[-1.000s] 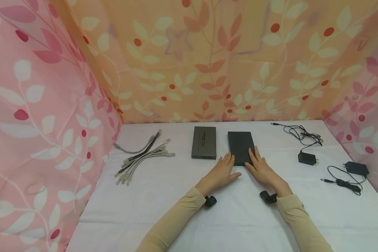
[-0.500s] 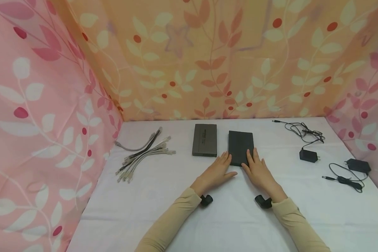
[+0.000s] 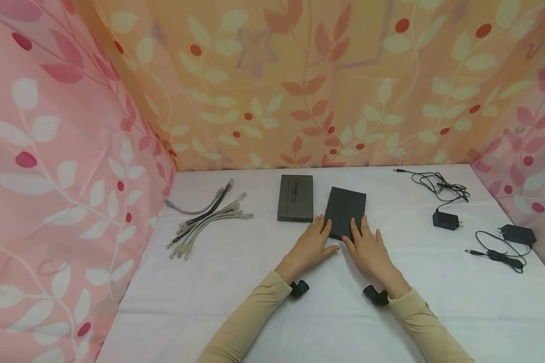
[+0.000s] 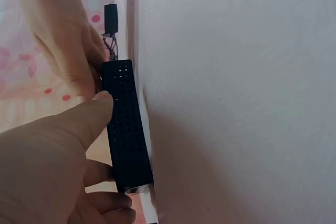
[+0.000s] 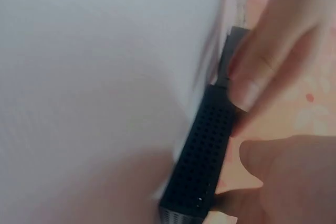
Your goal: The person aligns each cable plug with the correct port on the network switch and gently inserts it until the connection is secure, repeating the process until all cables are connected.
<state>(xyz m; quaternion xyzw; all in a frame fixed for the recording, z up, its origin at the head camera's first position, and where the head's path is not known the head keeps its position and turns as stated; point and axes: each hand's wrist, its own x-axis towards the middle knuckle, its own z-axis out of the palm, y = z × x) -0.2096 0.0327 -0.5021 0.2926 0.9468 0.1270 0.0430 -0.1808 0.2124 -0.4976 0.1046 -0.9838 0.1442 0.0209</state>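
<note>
A flat black network switch [image 3: 345, 204] lies on the white cloth between both hands, turned slightly askew. My left hand [image 3: 306, 249] has its straight fingertips at the switch's left edge, the thumb pointing toward its near end. Straight fingers of my right hand [image 3: 371, 254] rest on its top and right edge. In the left wrist view, the left thumb [image 4: 102, 103] overlaps the near vented side of the black switch [image 4: 127, 129]. That vented side also shows in the right wrist view, where the right hand [image 5: 294, 174] is beside the black switch [image 5: 198, 153].
Close on the left stands a dark grey switch [image 3: 295, 199] with NETGEAR-like lettering. Several grey and black network cables [image 3: 209, 219] lie in a bunch farther left. To the right are two black power adapters, one farther back [image 3: 445, 220] and one nearer the edge [image 3: 518, 234], with coiled cords.
The black switch has turned clockwise, its near end swinging left toward the grey switch. My right hand has moved left with it, and the left hand slightly left.
</note>
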